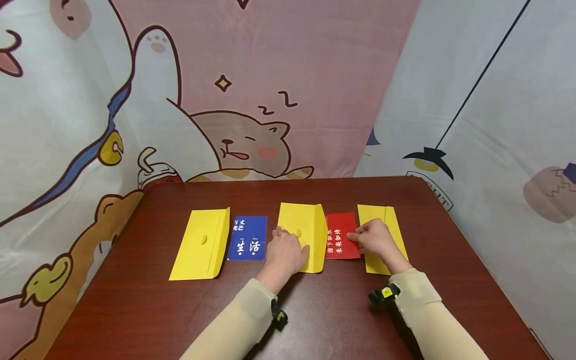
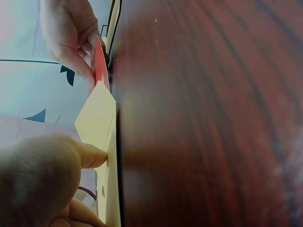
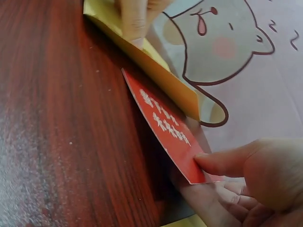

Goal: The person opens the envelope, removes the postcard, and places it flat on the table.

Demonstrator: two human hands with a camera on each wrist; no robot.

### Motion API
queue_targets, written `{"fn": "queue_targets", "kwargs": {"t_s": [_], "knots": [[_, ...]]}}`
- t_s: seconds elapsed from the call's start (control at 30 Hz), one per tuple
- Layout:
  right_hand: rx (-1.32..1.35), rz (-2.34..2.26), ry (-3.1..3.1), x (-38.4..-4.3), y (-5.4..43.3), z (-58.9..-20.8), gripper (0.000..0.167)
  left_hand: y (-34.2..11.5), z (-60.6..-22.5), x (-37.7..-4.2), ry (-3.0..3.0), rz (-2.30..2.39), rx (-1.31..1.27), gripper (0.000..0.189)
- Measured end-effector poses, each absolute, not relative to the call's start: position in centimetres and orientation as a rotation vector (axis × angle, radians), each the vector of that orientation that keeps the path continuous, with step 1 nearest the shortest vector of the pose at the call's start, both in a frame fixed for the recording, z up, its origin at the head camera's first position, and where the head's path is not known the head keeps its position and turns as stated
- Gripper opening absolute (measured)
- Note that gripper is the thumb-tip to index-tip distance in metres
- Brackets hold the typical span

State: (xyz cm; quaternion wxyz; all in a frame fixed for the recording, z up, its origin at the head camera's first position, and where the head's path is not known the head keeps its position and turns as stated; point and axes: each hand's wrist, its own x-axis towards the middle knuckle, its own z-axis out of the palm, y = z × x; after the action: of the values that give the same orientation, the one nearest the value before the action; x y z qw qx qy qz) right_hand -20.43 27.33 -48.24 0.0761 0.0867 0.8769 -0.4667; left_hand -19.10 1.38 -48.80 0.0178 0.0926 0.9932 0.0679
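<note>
A red card with white lettering is pinched at its right edge between the thumb and fingers of my right hand. Its left edge lies by the raised flap of the middle yellow envelope. My left hand rests on that envelope, thumb pressing near the flap, as the left wrist view also shows with the thumb. In the right wrist view the red card tilts up from the table beneath the envelope's flap. I cannot tell whether its edge is inside.
A blue card with white lettering lies left of my left hand. Another yellow envelope is at the far left, and one more yellow envelope lies partly under my right hand. The dark wooden table meets a cartoon-printed cloth behind.
</note>
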Motion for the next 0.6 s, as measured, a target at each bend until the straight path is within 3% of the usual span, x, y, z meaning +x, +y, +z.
{"fn": "queue_targets", "kwargs": {"t_s": [0.3, 0.6], "knots": [[0.175, -1.223, 2.750, -20.3, 26.3, -48.2, 0.026, 1.5, -48.8, -19.1, 3.086, 0.211, 0.259, 0.075], [0.153, -1.107, 2.823, -20.1, 26.1, -48.1, 0.034, 1.6, -48.8, -19.0, 3.094, 0.180, 0.205, 0.073]]}}
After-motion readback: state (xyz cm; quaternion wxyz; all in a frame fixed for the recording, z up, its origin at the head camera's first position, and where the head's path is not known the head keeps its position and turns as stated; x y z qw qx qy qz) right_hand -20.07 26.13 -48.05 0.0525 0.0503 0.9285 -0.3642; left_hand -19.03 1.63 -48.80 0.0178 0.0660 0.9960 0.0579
